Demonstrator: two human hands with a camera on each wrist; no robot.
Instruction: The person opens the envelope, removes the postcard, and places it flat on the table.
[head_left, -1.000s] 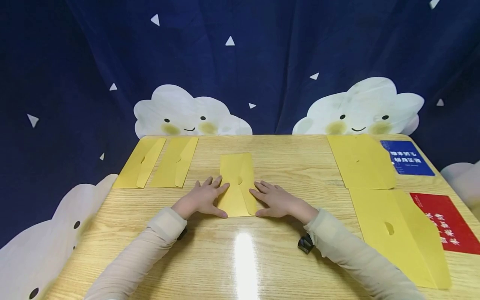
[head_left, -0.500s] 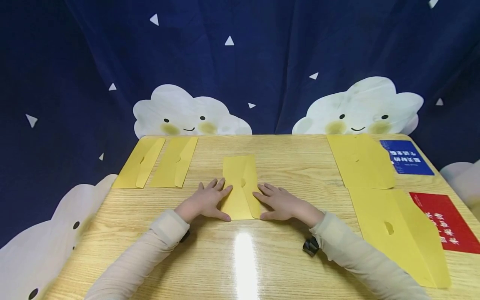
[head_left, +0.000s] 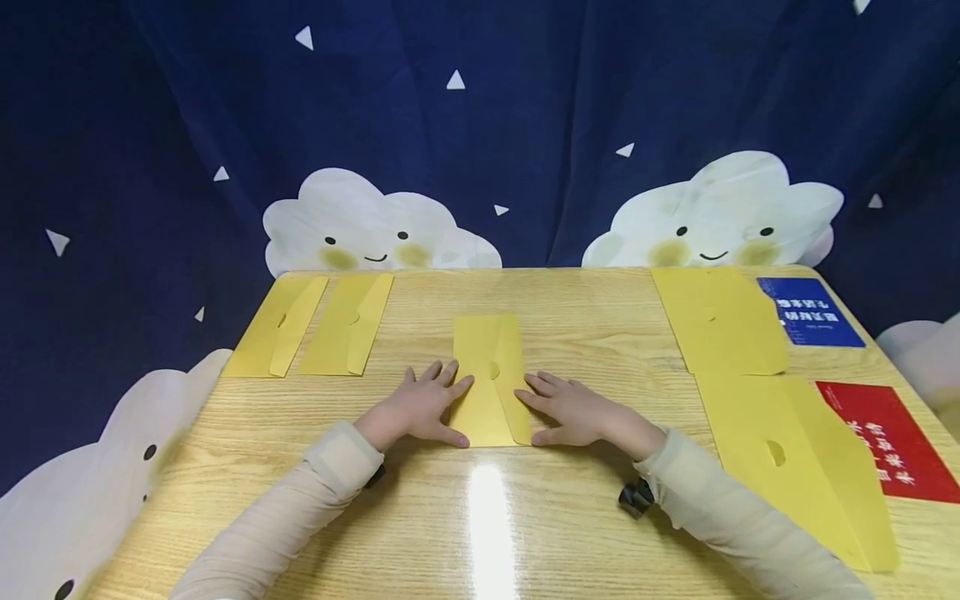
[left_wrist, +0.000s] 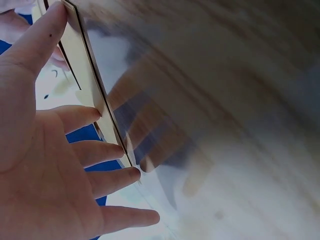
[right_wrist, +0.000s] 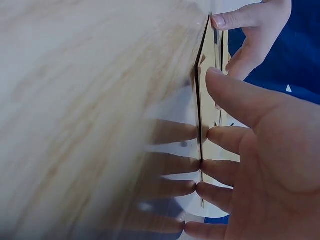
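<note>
Midway across the wooden table (head_left: 555, 533), the yellow envelope (head_left: 483, 392) is touched at both long edges by the left hand (head_left: 416, 410) and right hand (head_left: 576, 412), fingers spread, nothing gripped; light, even pressure is advised.

Your sleeves are long and the colour of cream. The left sleeve (head_left: 281, 517) has lots of soft wrinkles and ends in a wide cuff (head_left: 343, 458) that looks like a flat band. The right sleeve (head_left: 742, 521) is wrinkly too, and its cuff has a wavy edge. A small, chunky black box (head_left: 636, 497) sits under your right wrist, a little bit shiny. At your left wrist just a bit of a black piece (head_left: 377, 477) peeks out, and the rest is hidden. Your left hand (head_left: 420, 410) and right hand (head_left: 581, 414) are bare. Your left thumb (left_wrist: 39, 42) has one tiny dark dot.
</note>
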